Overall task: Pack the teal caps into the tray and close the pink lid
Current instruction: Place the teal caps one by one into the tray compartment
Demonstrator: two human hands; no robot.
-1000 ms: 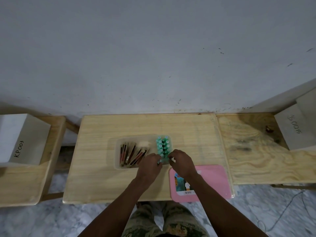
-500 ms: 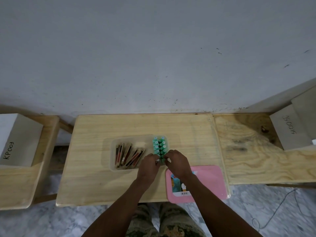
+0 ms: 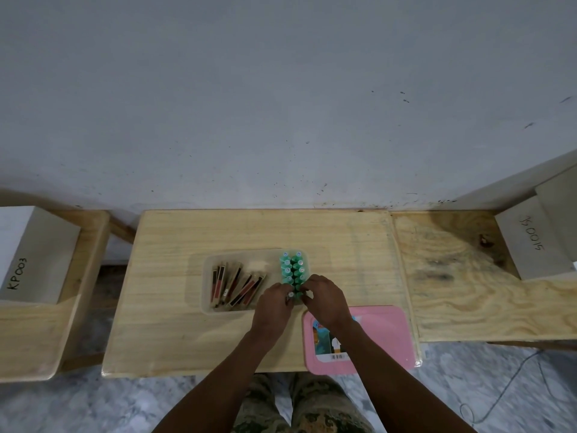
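A clear plastic tray point(image 3: 207, 276) sits in the middle of the wooden table point(image 3: 175, 232). Several teal caps point(image 3: 292, 267) stand in two rows at the tray's right end. My left hand point(image 3: 274, 303) and my right hand point(image 3: 324, 300) meet at the near end of those rows, fingertips pinched around the nearest teal caps. The nearest caps are partly hidden by my fingers. The pink lid point(image 3: 384, 332) lies flat at the table's front right, partly under my right forearm.
Several red and brown sticks point(image 3: 234, 285) lie in the tray's left part. A white box marked KP003 point(image 3: 34, 254) stands on the left bench and another white box point(image 3: 530, 245) on the right plywood board. A wall rises behind the table.
Both hands have stayed at the near end of the teal rows, fingers closing in a little. The view has shifted slightly.
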